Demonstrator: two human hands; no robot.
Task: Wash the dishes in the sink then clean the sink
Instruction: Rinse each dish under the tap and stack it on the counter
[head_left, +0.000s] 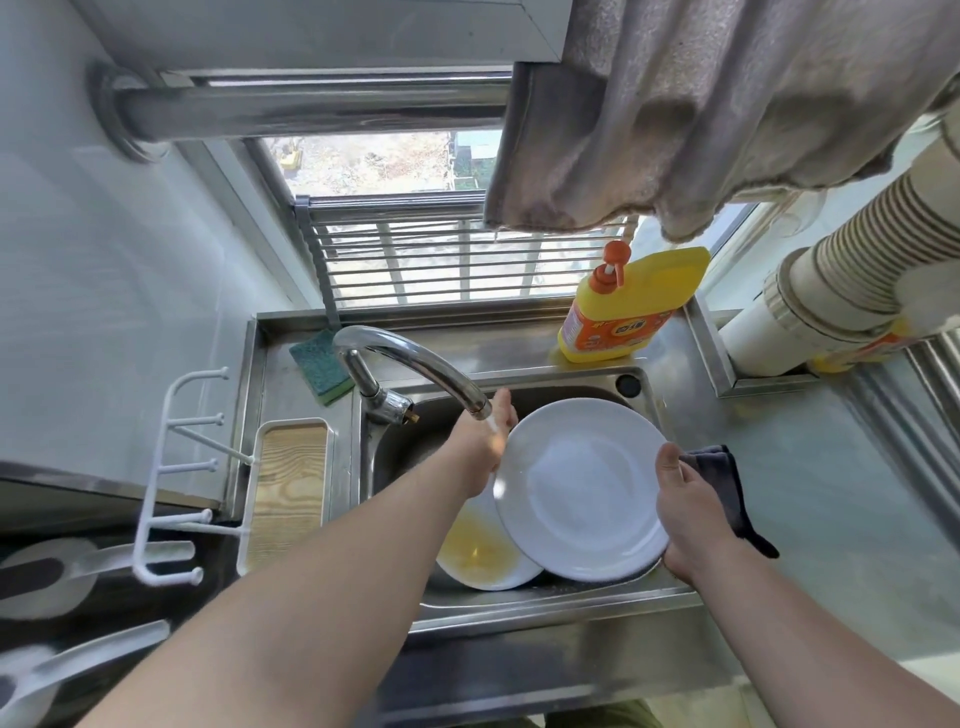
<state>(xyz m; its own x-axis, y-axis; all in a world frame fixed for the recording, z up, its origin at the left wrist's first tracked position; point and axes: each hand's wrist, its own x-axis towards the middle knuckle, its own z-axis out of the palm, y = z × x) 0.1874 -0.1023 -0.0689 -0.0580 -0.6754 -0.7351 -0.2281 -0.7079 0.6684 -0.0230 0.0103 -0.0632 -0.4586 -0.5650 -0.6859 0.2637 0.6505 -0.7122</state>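
Note:
A clean white plate (582, 493) is held tilted over the steel sink (545, 597). My left hand (485, 447) holds its left rim, right under the running faucet (410, 364), and water falls on that hand. My right hand (688, 512) grips the plate's right rim with the thumb on the face. A dark grey cloth (727, 488) lies just behind that hand; whether the hand holds it I cannot tell. A second white plate (483, 556) with yellow greasy residue lies in the basin, partly under the clean one.
A green sponge (319, 366) lies on the sink ledge at back left. A yellow detergent bottle (628, 306) with an orange pump stands at back right. A white drying rack with a wooden tray (285, 493) is left of the sink. A towel (727, 114) hangs overhead.

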